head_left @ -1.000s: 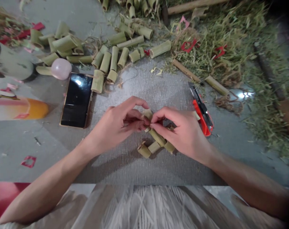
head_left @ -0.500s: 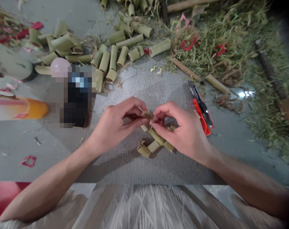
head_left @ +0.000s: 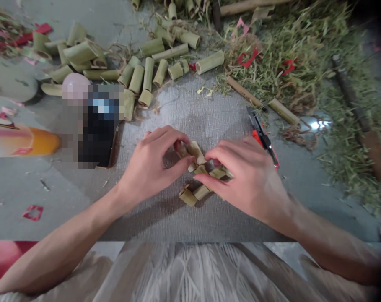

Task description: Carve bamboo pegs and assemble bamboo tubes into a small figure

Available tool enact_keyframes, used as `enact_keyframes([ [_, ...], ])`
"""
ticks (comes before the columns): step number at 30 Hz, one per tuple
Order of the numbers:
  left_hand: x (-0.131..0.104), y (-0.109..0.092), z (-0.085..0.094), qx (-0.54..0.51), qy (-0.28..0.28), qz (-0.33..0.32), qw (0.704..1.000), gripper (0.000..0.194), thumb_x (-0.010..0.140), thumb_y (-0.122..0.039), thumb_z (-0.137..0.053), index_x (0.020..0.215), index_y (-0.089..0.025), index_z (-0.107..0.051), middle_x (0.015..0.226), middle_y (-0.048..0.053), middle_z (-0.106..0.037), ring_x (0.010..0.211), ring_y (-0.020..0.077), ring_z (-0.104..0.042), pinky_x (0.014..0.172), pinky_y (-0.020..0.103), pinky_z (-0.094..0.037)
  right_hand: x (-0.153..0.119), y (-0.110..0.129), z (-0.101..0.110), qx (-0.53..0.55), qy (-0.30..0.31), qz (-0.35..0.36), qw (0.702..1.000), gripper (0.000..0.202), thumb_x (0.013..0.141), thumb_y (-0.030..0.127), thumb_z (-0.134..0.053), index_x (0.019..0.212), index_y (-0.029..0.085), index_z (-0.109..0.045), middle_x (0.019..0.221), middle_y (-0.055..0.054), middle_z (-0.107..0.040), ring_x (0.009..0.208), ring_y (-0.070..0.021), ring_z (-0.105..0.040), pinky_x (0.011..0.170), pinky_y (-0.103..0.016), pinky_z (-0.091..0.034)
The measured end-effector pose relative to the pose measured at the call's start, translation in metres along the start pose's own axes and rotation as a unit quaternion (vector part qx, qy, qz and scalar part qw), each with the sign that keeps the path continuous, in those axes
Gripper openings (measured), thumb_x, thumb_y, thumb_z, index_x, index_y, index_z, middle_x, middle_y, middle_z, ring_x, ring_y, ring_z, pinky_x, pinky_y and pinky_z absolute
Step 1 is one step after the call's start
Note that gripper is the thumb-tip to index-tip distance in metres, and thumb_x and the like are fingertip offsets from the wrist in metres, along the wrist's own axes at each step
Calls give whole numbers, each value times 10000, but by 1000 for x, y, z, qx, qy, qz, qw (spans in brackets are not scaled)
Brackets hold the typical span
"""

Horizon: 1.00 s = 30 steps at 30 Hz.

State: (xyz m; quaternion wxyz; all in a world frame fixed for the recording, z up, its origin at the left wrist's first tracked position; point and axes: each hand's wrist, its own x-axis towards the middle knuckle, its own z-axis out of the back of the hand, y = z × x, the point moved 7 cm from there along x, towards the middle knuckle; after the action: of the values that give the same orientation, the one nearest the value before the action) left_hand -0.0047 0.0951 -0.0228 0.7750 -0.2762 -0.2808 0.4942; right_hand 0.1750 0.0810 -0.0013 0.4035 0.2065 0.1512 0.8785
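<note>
Short green bamboo pieces lie in a small joined-looking cluster on the grey table in front of me. My left hand [head_left: 160, 157] curls its thumb and fingers around a pale, split-looking bamboo piece [head_left: 195, 152] at the cluster's upper end. Close by on the other side, my right hand [head_left: 245, 172] is open, thumb and fingers spread over the cluster and partly hiding it. Its index fingertip is near the pale piece; contact is unclear. Nearer to me, a short bamboo tube [head_left: 188, 197] sits at the cluster's lower end.
A red-and-black utility knife [head_left: 263, 136] lies just beyond my right hand. Left stand a partly blurred black phone [head_left: 97, 138] and an orange-tipped bottle [head_left: 36, 140]. Cut bamboo tubes [head_left: 136, 79] are scattered at the back. Green shavings [head_left: 291, 37] and a hammer-like tool [head_left: 360, 105] lie right.
My right hand's fingers have come apart from their pinch near the left fingertips and moved slightly right. The pale bamboo piece now shows more clearly. My left hand's finger and thumb have parted slightly.
</note>
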Motion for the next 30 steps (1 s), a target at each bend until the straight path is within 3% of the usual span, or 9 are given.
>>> enact_keyframes([
  [3,-2,-2,-5,26,6,-21,999,154,983,-208,-838,1060,-245,-710,1016,12,-766,873,215,-722,858,425,-465,-4,6,-13,-21,17,14,1000,162,1109,269,-725,962,210,-687,911,-9,-729,868,-200,-698,839,-417,-411],
  [5,-2,-4,-6,37,3,-47,998,116,1016,-189,-807,1015,-243,-705,987,2,-768,860,209,-725,845,418,-450,-5,8,-18,-16,16,22,1000,233,1136,200,-649,908,213,-692,891,-1,-720,867,-186,-691,851,-408,-418],
  [10,0,-7,-1,69,36,-104,992,158,1108,-193,-659,955,-234,-662,919,23,-709,850,205,-693,790,388,-481,-2,3,-16,-9,3,36,999,245,1160,184,-598,933,204,-686,883,-2,-724,854,-174,-683,848,-397,-432],
  [15,2,-9,3,59,105,-136,983,213,1111,-178,-580,953,-255,-699,1026,77,-685,917,227,-671,805,384,-565,1,-10,-5,6,-14,38,999,204,1150,145,-593,969,215,-658,891,-6,-717,846,-172,-679,841,-391,-448],
  [21,-5,-16,-1,118,122,-200,965,179,1064,-126,-590,1009,-250,-706,1340,107,-714,1115,292,-680,931,451,-590,1,-17,-3,3,-8,35,999,191,1147,133,-587,985,201,-660,914,-27,-707,856,-196,-669,821,-401,-461],
  [30,-5,-15,-8,49,170,-180,968,211,1073,-82,-529,1033,-221,-683,1304,128,-694,1149,273,-690,978,419,-606,-4,-13,-11,-61,29,65,996,231,1153,134,-556,961,210,-661,897,-14,-658,832,-198,-626,820,-424,-409],
])
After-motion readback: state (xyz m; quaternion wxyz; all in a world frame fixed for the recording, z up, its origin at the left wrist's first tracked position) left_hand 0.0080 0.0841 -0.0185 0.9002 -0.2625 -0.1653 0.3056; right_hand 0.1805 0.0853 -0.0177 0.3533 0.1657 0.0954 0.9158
